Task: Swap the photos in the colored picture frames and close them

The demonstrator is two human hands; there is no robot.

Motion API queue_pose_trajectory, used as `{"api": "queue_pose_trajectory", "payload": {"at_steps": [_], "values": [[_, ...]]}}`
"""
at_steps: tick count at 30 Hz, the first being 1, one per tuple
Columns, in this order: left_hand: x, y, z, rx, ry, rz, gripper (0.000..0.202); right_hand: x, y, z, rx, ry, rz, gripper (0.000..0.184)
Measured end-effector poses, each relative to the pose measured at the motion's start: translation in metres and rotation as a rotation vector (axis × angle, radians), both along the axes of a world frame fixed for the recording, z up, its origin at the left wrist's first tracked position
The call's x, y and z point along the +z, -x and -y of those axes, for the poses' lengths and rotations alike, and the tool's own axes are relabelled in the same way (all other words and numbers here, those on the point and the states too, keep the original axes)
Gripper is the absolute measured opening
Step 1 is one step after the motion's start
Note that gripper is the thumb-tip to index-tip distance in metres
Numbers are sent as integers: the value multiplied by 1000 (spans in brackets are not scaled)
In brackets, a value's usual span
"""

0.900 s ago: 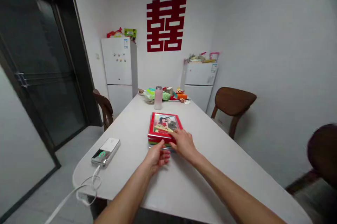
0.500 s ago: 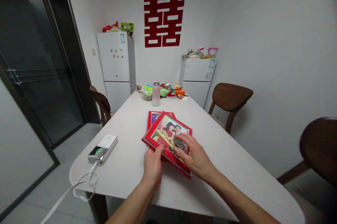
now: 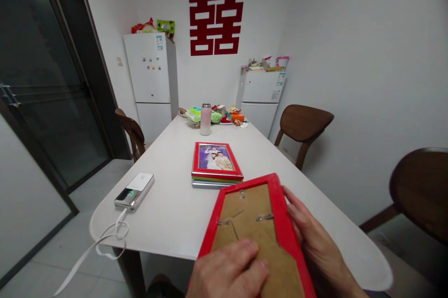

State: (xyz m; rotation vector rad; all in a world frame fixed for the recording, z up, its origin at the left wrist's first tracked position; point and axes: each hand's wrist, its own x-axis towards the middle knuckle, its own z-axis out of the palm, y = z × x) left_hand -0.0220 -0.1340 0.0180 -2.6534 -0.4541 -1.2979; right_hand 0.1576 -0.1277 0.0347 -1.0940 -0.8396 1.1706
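Observation:
A red picture frame [image 3: 261,223] is raised at the near edge of the table, its brown backing board turned toward me. Small metal clips show on the board. My right hand [image 3: 315,242] grips the frame's right edge, with part of its fingers hidden behind it. Curled over the lower left of the backing, my left hand [image 3: 229,270] also holds the frame. Beyond it lies a stack of frames, topped by a red one with a photo of people on purple [image 3: 216,158]. Green and silvery edges show beneath that one.
To the left on the white table [image 3: 168,214] lies a power bank [image 3: 135,191] with a white cable [image 3: 86,260]. A pink bottle [image 3: 206,120] stands farther back, before a pile of snack packets [image 3: 196,114]. Wooden chairs [image 3: 304,123] flank the table.
The red frame has been flipped from its picture side to its back and brought closer, to the lower right. The stack beneath is now uncovered. Both hands have moved with the frame.

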Motion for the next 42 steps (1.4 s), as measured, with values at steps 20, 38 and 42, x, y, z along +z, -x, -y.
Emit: {"api": "queue_pose_trajectory", "payload": {"at_steps": [20, 38, 42], "values": [[-36, -17, -17, 79, 222, -456, 24, -51, -9, -46, 61, -51, 1259, 38], [-44, 17, -78, 530, 856, 45, 56, -48, -5, -67, 57, -97, 1460, 28], [-48, 17, -78, 517, 847, 97, 56, -47, 6, -69, 28, -203, 1518, 29]]}}
